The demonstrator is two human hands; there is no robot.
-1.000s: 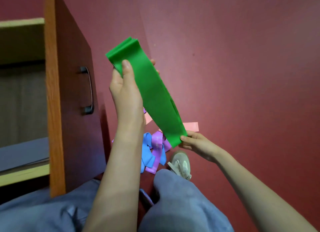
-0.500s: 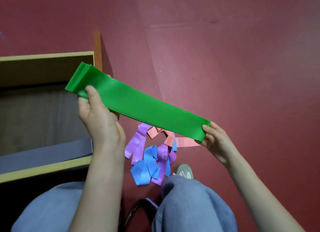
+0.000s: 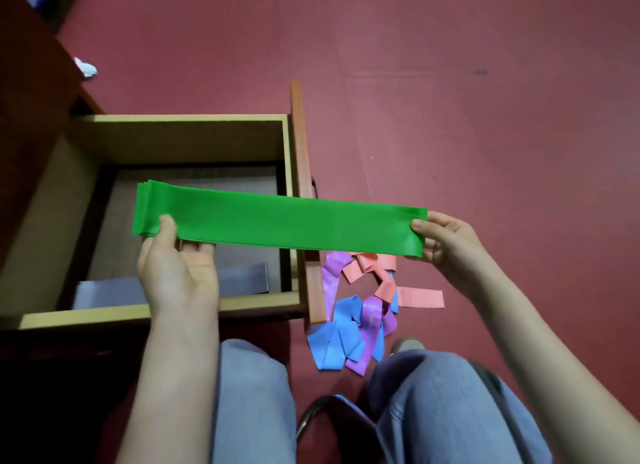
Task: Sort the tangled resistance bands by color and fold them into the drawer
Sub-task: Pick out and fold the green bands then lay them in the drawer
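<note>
Dark red floor [image 3: 485,117] fills most of the head view, and a wooden drawer [image 3: 180,118] stands pulled open at the left, its reddish drawer front [image 3: 304,203] facing right with a dark handle [image 3: 313,186] just showing on its outer face. A green band [image 3: 277,222] is held flat and nearly level between both hands; stacked layers show at its left end. That left end lies above the open drawer, the middle crosses over the drawer front, and the right end hangs over the floor. The left hand [image 3: 176,273] pinches the band near its left end, thumb on top and fingers underneath. The right hand [image 3: 450,245] grips the right end the same way, thumb pressed on the upper face and fingers curled below. Inside the drawer, a grey band [image 3: 110,293] lies flat along the near wall, partly hidden by the left wrist. On the floor just beside the drawer front lies a tangled heap: a purple band [image 3: 372,319], a blue band [image 3: 332,345] and a salmon band [image 3: 420,297], looped over one another. Knees [image 3: 450,394] in blue jeans, a dark chair frame [image 3: 311,415] and the tip of a shoe [image 3: 408,344] fill the bottom edge. A small white object [image 3: 86,68] lies on the floor at the upper left.
</note>
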